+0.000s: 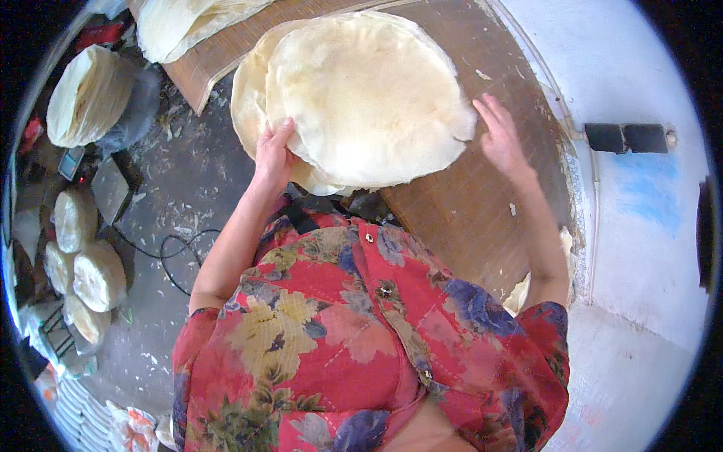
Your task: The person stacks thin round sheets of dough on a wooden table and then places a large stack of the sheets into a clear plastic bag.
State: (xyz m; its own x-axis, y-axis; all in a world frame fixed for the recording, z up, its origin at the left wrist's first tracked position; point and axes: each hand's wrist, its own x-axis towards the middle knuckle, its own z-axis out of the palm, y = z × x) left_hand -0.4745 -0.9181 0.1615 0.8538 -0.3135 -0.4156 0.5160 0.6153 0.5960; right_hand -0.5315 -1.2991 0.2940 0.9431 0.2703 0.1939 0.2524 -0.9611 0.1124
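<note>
A large, round, pale-yellow thin flatbread [369, 90] lies in front of me on top of other similar sheets, whose edges [248, 98] stick out at the left and below. My left hand [275, 154] pinches the near left rim, thumb on top and the other fingers hidden beneath. At the right rim is my right hand [501, 139], its fingers stretched out and tips close to the edge; whether they touch it I cannot tell. That hand holds nothing.
The stack rests on a brown wooden board [459, 218] with crumbs on it. More folded sheets [177, 26] lie at the far left. A standing stack [90, 94] and several wrapped round bundles [99, 275] are on the littered floor. A black cable [169, 256] loops nearby. At right is a white wall [640, 83].
</note>
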